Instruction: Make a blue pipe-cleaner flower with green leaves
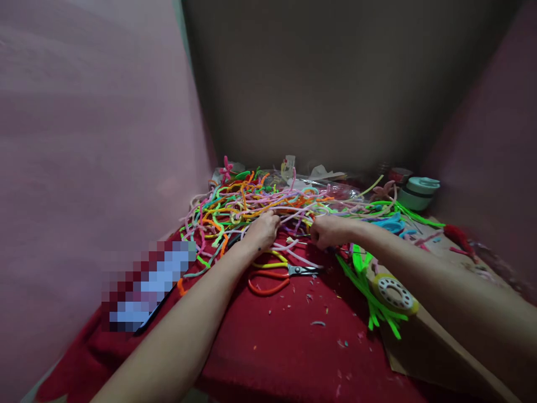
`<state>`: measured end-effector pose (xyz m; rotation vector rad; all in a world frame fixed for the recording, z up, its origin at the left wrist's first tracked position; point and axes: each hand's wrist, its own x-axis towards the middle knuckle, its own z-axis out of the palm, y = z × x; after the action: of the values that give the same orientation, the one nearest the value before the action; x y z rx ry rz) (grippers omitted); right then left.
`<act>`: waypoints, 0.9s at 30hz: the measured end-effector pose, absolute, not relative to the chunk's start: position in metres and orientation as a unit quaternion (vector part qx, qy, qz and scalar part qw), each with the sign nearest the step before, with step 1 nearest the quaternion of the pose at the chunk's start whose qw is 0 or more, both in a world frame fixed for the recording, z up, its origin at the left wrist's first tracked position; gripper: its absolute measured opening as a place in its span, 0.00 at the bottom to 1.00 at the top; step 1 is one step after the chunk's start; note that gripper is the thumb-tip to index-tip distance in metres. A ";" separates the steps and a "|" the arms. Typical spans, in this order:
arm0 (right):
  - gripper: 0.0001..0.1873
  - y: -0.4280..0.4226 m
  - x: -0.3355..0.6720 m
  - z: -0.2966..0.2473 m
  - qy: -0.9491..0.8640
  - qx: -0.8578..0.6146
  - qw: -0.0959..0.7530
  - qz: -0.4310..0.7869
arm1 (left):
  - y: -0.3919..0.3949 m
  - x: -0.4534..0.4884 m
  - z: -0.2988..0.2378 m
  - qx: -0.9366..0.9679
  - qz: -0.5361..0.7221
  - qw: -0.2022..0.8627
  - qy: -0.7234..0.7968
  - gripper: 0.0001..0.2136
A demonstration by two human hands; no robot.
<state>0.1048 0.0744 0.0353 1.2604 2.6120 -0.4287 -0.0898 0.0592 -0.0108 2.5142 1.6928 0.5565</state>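
Observation:
My left hand [264,230] is closed, its fingers curled at the front edge of a tangled pile of coloured pipe cleaners [247,210]. A short way to its right, my right hand [329,230] is closed too, with the thumb side turned toward the left hand. What either hand pinches is too small and too much hidden to make out. A thin stem with a pale tip [291,240] lies just below and between the hands. Below them rest scissors [293,271] with one red and one yellow handle, their blades pointing right.
Red cloth [285,347] covers the table, scattered with fuzzy clippings. On the left lies a phone [151,291], its screen blurred. Bright green pipe cleaners [369,302] and a yellow-and-white tape roll [395,293] are by cardboard [423,347]. A mint-lidded container [417,192] stands back right.

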 end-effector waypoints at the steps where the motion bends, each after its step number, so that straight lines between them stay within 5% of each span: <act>1: 0.12 0.074 0.105 0.036 0.886 0.426 0.103 -0.152 | 0.060 -0.090 -0.011 0.814 0.180 0.029 0.552 0.12; 12: 0.09 0.073 0.123 0.034 0.867 0.401 -0.067 -0.287 | 0.061 -0.091 -0.018 0.830 0.143 0.032 0.538 0.11; 21: 0.10 0.069 0.134 0.058 0.636 0.329 -0.476 -0.511 | 0.046 -0.079 -0.011 0.838 0.192 0.014 0.511 0.08; 25: 0.08 0.050 0.134 0.053 0.573 0.328 -0.507 -0.554 | 0.025 -0.067 0.016 0.828 0.257 0.043 0.496 0.11; 27: 0.07 0.037 0.133 0.047 0.555 0.330 -0.503 -0.574 | 0.014 -0.056 0.031 0.782 0.347 0.158 0.493 0.12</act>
<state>0.1326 0.0373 0.0467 1.6030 2.6958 -2.7863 -0.0558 0.0143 0.0307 2.2383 1.4093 0.9921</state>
